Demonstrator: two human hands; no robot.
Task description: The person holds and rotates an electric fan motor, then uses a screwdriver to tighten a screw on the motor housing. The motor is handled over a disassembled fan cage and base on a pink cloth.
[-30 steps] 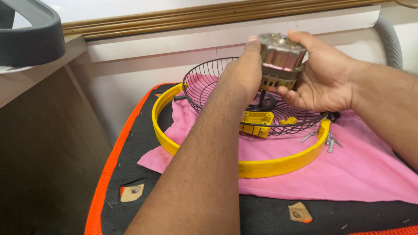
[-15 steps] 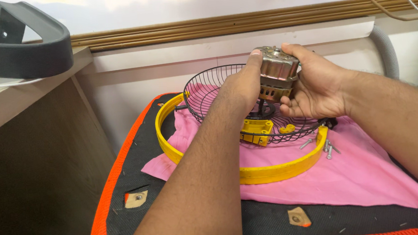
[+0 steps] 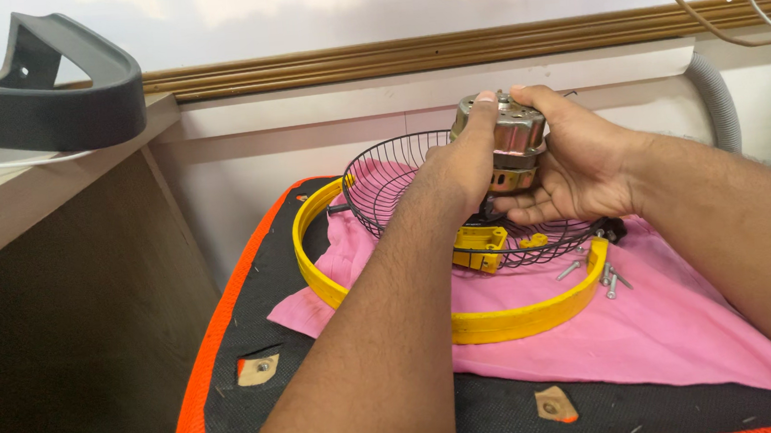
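A small metal fan motor point(image 3: 506, 143) is held clear of the work surface, above the wire fan guard point(image 3: 392, 184), by both hands. The left hand point(image 3: 455, 170) is closed around the motor's near side, its thumb laid along the top edge of the casing. The right hand point(image 3: 578, 160) is cupped around the far side and underside, fingers curled beneath the housing. Neither hand is spread; both are pressed to the motor.

The guard is seen lying tilted inside a yellow ring point(image 3: 504, 319), which rests on a pink cloth point(image 3: 679, 331) spread over a black mat with an orange border point(image 3: 203, 350). A yellow bracket point(image 3: 479, 244) is noted inside the guard, just below the motor. Loose screws point(image 3: 606, 277) are lying on the cloth beside the ring, near the right wrist.

Progress, as judged from this layout: the fan is in a dismantled state. The motor is free of the guard, the fixings are out, and the ring and guard are lying unfastened. No blade is visible. Whether the motor's shaft or wiring is attached to anything cannot be told, the underside being hidden by the fingers. Nothing is fastened to the motor at present, and the screws remain unused.

A dark grey curved plastic part point(image 3: 45, 87) is resting on the shelf at upper left, well apart from the hands
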